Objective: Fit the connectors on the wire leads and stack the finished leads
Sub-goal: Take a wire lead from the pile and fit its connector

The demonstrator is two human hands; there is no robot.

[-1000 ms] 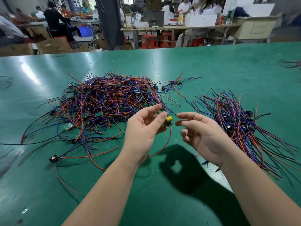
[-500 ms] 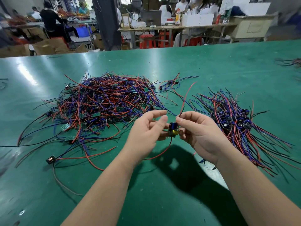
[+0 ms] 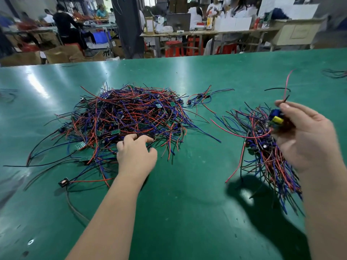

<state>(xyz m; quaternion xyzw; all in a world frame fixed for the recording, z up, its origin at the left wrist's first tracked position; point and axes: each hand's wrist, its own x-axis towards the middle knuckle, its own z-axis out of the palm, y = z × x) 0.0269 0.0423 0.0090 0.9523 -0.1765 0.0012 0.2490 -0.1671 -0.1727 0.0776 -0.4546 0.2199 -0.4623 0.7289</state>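
A big tangle of red, blue and black wire leads [image 3: 131, 119] with small green boards lies on the green table [image 3: 187, 203] at centre left. My left hand [image 3: 135, 152] reaches into its near edge, fingers curled down onto the wires. Whether it grips one, I cannot tell. My right hand [image 3: 304, 136] is raised at the right and pinches a lead with a yellow and blue connector part [image 3: 276, 119]; its red wires trail up and down. Below that hand lies a stack of leads [image 3: 262, 147] with dark connectors.
A small cluster of leads [image 3: 201, 98] lies behind the big pile. One lead with a black connector [image 3: 63, 182] sits alone near the left front. More wires [image 3: 336, 73] lie at the far right edge. People work at benches beyond the table.
Both hands met at the centre on one lead. Now my right hand has carried it up and right over the stack, and my left hand has let go and reached to the big pile.
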